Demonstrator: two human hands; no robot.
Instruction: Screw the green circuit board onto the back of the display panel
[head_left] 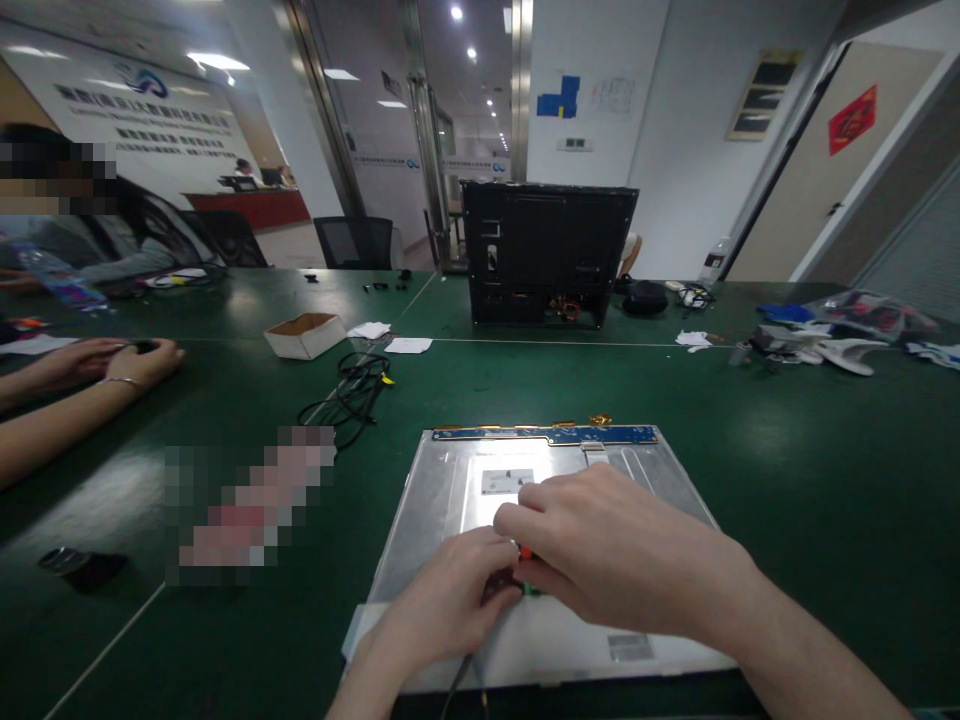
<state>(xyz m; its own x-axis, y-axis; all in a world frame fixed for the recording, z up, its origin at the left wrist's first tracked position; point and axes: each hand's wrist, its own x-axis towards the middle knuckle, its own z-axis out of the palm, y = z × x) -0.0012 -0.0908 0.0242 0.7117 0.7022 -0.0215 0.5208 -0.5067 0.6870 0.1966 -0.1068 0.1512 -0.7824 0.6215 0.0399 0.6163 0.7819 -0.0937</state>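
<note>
A flat silver display panel (pixel 409 545) lies back side up on the green table, with a blue circuit strip (pixel 487 435) along its far edge and a flat ribbon cable (pixel 596 454) below that strip. Over its near half, my left hand (pixel 450 590) is closed, fingers bent around a small dark part. My right hand (pixel 600 545) meets it from the right, also closed. Between the fingers show a bit of orange-red and a bit of green; the pieces are mostly hidden. From under my left hand a thin dark cable (pixel 461 680) runs toward the near edge.
A black monitor housing (pixel 547 250) stands upright beyond the panel. Left are a small white box (pixel 304 338), a coiled black cable (pixel 360 385) and another person's hands (pixel 139 365). A plastic bag (pixel 877 312) and loose items lie far right.
</note>
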